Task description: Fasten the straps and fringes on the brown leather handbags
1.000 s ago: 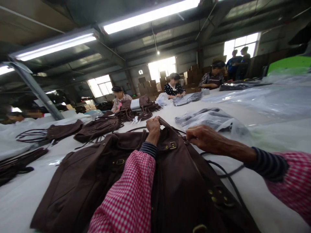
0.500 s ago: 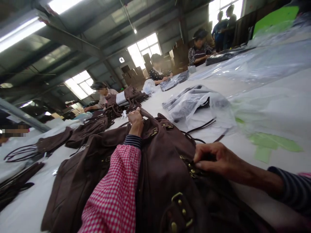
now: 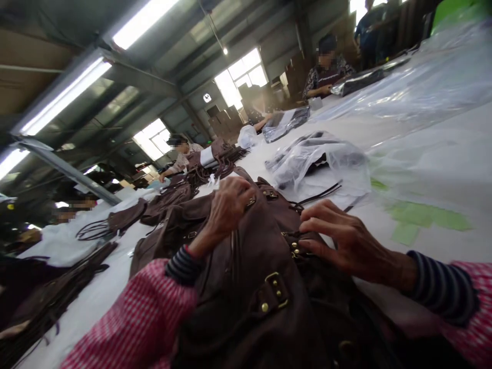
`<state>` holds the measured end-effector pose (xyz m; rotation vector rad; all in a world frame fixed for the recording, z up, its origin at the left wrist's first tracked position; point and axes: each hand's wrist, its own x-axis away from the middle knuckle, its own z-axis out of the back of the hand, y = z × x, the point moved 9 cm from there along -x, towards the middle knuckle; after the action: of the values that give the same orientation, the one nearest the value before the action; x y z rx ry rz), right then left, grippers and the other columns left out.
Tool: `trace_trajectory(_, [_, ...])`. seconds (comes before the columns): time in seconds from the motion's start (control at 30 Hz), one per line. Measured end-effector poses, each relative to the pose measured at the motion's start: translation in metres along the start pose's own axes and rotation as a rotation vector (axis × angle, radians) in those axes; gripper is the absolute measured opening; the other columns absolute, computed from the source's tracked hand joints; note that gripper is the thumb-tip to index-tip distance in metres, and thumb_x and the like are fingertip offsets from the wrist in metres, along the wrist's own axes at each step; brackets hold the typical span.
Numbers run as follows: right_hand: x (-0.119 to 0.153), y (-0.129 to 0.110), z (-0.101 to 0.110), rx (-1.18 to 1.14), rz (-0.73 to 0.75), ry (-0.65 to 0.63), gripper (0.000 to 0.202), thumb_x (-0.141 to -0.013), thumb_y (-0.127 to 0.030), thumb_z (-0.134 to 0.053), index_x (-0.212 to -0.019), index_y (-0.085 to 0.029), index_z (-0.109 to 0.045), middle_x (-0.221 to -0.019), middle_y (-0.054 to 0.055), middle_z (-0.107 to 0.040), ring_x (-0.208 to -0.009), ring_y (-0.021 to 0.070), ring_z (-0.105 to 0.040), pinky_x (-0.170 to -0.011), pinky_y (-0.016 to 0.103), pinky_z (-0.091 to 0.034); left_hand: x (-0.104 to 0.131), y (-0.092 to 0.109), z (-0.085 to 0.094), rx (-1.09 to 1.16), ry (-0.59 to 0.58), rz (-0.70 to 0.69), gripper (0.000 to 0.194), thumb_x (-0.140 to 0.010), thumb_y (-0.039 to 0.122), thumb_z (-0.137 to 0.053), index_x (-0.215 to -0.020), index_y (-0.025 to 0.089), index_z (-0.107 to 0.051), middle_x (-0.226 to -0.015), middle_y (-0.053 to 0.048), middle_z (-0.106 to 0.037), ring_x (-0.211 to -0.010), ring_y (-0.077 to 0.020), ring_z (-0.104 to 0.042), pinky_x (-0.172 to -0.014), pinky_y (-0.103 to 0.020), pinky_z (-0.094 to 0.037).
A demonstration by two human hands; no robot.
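Observation:
A dark brown bag (image 3: 265, 246) with brass buckles and studs lies in front of me on the white table. Over its upper left part, beside a small buckle (image 3: 250, 201), is my left hand (image 3: 229, 205), its fingers curled and slightly blurred; whether it grips anything is hidden. My right hand (image 3: 338, 236) rests on the bag's right side with its fingers apart, next to a studded strap (image 3: 295, 248). A larger brass buckle (image 3: 275, 289) shows lower on the bag.
More brown bags (image 3: 177, 192) lie at the left on the white table (image 3: 434, 174). Beyond my bag is a plastic-wrapped item (image 3: 319, 156). Green tape (image 3: 415, 215) and clear plastic sheets (image 3: 415, 92) lie at the right. Several people work along the far side.
My left hand has come back from the straps at the top of the bag toward the small buckle. The right hand's fingers have spread from their pinch. The view has shifted.

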<state>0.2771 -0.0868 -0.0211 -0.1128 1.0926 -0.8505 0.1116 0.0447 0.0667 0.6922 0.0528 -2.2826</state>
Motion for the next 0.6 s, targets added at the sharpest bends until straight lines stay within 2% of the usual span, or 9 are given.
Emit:
trace_trajectory(0.03, [0.001,-0.004,0.002,0.007,0.008,-0.009,0.012,-0.097,-0.03,-0.064,-0.103,-0.021,-0.066,-0.114,0.009,-0.062,-0.11,0.0245,-0.054,-0.092,0.037,-0.045,0.026,0.033,0.004,-0.005,-0.101,-0.107,0.017,-0.101,0.036,-0.054,-0.104,0.022,-0.065,-0.122,-0.005,-0.064,-0.12,-0.0221,-0.055,-0.105,-0.039,-0.042])
trace_trajectory(0.1, [0.005,-0.007,-0.006,-0.024,0.001,-0.111,0.012,-0.096,-0.032,-0.065,-0.104,-0.023,-0.065,-0.114,0.008,-0.061,-0.11,0.0244,-0.054,-0.092,0.037,-0.046,0.084,0.088,0.0,-0.001,-0.363,-0.266,0.028,-0.102,0.046,-0.049,-0.114,0.026,-0.064,-0.129,-0.003,-0.065,-0.125,-0.0196,-0.056,-0.109,-0.036,-0.04])
trace_trajectory(0.13, [0.008,-0.007,-0.014,-0.041,-0.008,-0.19,0.011,-0.096,-0.031,-0.065,-0.105,-0.024,-0.065,-0.111,0.007,-0.061,-0.108,0.0236,-0.054,-0.09,0.037,-0.046,0.112,0.109,-0.004,0.003,-0.474,-0.327,0.041,-0.099,0.055,-0.05,-0.126,0.026,-0.06,-0.137,-0.003,-0.063,-0.131,-0.0205,-0.053,-0.115,-0.038,-0.036])
trace_trajectory(0.17, [0.012,-0.006,-0.023,-0.049,-0.015,-0.265,0.01,-0.097,-0.031,-0.064,-0.105,-0.024,-0.064,-0.107,0.005,-0.061,-0.104,0.0226,-0.056,-0.087,0.036,-0.047,0.133,0.119,-0.007,-0.02,-0.53,-0.297,0.055,-0.098,0.06,-0.05,-0.14,0.025,-0.051,-0.148,-0.005,-0.056,-0.14,-0.0213,-0.046,-0.122,-0.04,-0.03])
trace_trajectory(0.23, [0.017,-0.003,-0.036,-0.027,-0.02,-0.349,0.009,-0.098,-0.028,-0.06,-0.105,-0.024,-0.064,-0.099,0.004,-0.059,-0.096,0.0205,-0.058,-0.081,0.034,-0.048,0.16,0.127,-0.011,-0.015,-0.557,-0.234,0.066,-0.098,0.062,-0.046,-0.151,0.025,-0.038,-0.158,-0.004,-0.044,-0.149,-0.0207,-0.036,-0.128,-0.042,-0.021])
trace_trajectory(0.3, [0.018,-0.002,-0.043,0.03,-0.008,-0.37,0.008,-0.099,-0.024,-0.056,-0.102,-0.023,-0.063,-0.093,0.003,-0.058,-0.088,0.019,-0.059,-0.076,0.032,-0.047,0.17,0.125,-0.014,0.023,-0.542,-0.18,0.065,-0.098,0.062,-0.044,-0.152,0.026,-0.037,-0.161,-0.003,-0.041,-0.151,-0.0199,-0.032,-0.13,-0.044,-0.017])
trace_trajectory(0.47, [0.015,-0.013,-0.047,0.204,0.074,-0.364,0.017,-0.098,-0.022,-0.048,-0.087,-0.022,-0.061,-0.083,0.002,-0.059,-0.077,0.0181,-0.062,-0.067,0.031,-0.045,0.169,0.12,-0.014,0.104,-0.436,-0.193,0.063,-0.098,0.06,-0.049,-0.149,0.025,-0.041,-0.16,-0.005,-0.043,-0.151,-0.0208,-0.033,-0.129,-0.043,-0.016])
trace_trajectory(0.6, [0.019,-0.003,-0.045,0.236,0.075,-0.382,0.016,-0.096,-0.025,-0.051,-0.084,-0.025,-0.063,-0.077,0.0,-0.063,-0.068,0.017,-0.065,-0.06,0.029,-0.047,0.174,0.124,-0.015,0.078,-0.372,-0.249,0.06,-0.1,0.056,-0.05,-0.147,0.019,-0.042,-0.155,-0.009,-0.048,-0.147,-0.0231,-0.04,-0.128,-0.046,-0.019])
